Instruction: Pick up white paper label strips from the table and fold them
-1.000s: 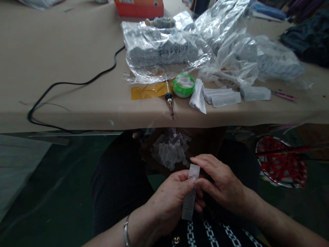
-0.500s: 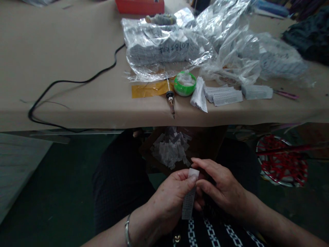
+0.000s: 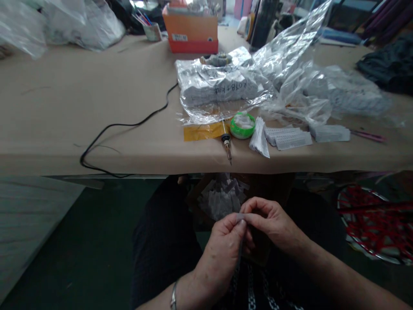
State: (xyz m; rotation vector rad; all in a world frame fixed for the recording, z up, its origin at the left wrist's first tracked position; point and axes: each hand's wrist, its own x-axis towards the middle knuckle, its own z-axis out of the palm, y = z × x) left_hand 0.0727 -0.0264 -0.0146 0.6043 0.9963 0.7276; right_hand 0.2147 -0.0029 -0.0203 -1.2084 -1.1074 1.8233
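We have one pale label (image 3: 240,216) in our fingers, on our side of the green tub (image 3: 242,133) and lower than it, off the bench (image 3: 155,146). Our left hand (image 3: 226,243) is clamped on the label between thumb and fingers, and our right hand (image 3: 266,219) pinches its upper end, the two thumbs close together. Little of the label shows: a small, plain greyish-white end at the fingertips and a thin sliver below the left thumb; we cannot make out any print on it. Just right of the green tub stands a fanned sheaf of white strips (image 3: 259,140), and farther right lie spread printed strips (image 3: 292,140). Left of the tub rests a slim metal-tipped tool (image 3: 226,144); behind it, a clear bag (image 3: 222,92).
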